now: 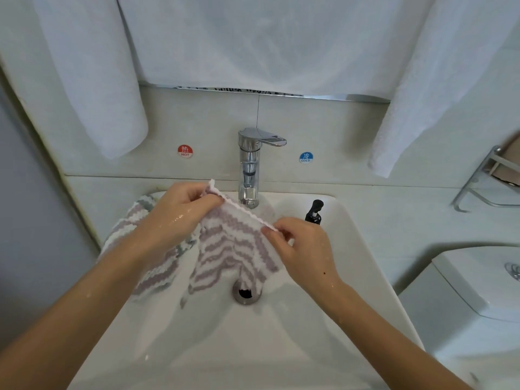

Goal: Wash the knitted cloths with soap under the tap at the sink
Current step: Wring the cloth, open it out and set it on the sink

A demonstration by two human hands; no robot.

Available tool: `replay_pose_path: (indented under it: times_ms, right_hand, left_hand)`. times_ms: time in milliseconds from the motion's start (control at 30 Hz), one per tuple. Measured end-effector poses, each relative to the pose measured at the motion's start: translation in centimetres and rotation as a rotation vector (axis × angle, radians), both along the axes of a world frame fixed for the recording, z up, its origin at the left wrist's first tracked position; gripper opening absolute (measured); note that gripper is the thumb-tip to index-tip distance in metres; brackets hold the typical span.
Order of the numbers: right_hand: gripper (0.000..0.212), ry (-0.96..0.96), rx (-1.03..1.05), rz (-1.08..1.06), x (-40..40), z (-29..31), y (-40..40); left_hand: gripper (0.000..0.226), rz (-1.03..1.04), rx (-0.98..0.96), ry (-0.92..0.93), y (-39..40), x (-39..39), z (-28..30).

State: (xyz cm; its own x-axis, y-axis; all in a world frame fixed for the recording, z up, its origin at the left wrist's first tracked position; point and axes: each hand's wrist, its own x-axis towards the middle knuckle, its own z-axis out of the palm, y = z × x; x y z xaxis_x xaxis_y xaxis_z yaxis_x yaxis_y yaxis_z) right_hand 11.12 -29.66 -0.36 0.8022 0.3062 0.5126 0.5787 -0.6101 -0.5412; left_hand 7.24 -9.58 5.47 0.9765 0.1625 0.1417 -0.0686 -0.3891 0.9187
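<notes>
A mauve-and-white striped knitted cloth [228,249] hangs spread over the white sink basin [225,347], just in front of the chrome tap [249,164]. My left hand [180,212] pinches its upper left corner. My right hand [304,249] pinches the upper right corner, so the top edge is stretched between them. Both hands are wet. No water stream shows under the tap. More striped cloths [135,220], mauve and grey-green, lie draped over the sink's left rim, partly hidden by my left forearm. A black soap pump [314,211] stands at the basin's back right.
The open drain [246,292] lies below the hanging cloth. White towels [92,80] hang on the wall above, left and right. Hot and cold stickers flank the tap. A metal wall rack [484,181] and a toilet cistern [464,291] are on the right.
</notes>
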Motion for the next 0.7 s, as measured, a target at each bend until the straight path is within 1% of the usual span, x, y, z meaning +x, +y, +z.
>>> replay_pose_path:
  times_ms: [67,100,200,267,367,467,533,567,600,633,700]
  right_hand:
    - [0.038,0.038,0.043,0.018,0.4,0.6,-0.5]
    - [0.039,0.095,0.063,0.050,0.5,1.0,-0.8]
    - [0.044,0.343,0.157,0.128,0.9,1.9,-1.1]
    - [0.043,0.393,0.170,0.122,1.0,2.1,-1.3]
    - [0.039,0.375,0.102,0.163,1.0,2.7,-1.9]
    - [0.029,0.495,-0.018,0.262,1.3,3.7,-2.8]
    - [0.020,0.580,-0.110,0.341,1.6,4.4,-3.5]
    - [0.021,0.617,-0.137,0.367,1.7,4.5,-3.7]
    - [0.026,0.648,-0.155,0.375,1.9,4.6,-4.0]
    - [0.026,0.671,-0.166,0.371,2.1,4.5,-4.3]
    - [0.014,0.680,-0.210,0.337,2.5,4.3,-4.7]
  left_hand:
    - [0.034,0.021,-0.041,0.042,0.2,0.2,0.3]
    - [0.032,0.021,-0.060,0.053,0.3,0.2,0.5]
    - [0.026,0.000,-0.105,0.064,0.7,0.2,0.7]
    - [0.026,0.001,-0.098,0.063,0.8,0.3,0.5]
    - [0.027,0.029,-0.109,0.034,1.1,0.3,0.1]
    - [0.026,0.051,-0.126,0.010,1.5,0.3,0.2]
    - [0.025,0.061,-0.103,-0.010,2.0,0.3,0.2]
    - [0.025,0.069,-0.095,-0.021,2.3,0.3,0.2]
    - [0.025,0.072,-0.093,-0.029,2.5,0.3,0.1]
    - [0.024,0.069,-0.090,-0.032,2.7,0.3,0.0]
    - [0.025,0.063,-0.077,-0.034,2.7,0.2,-0.1]
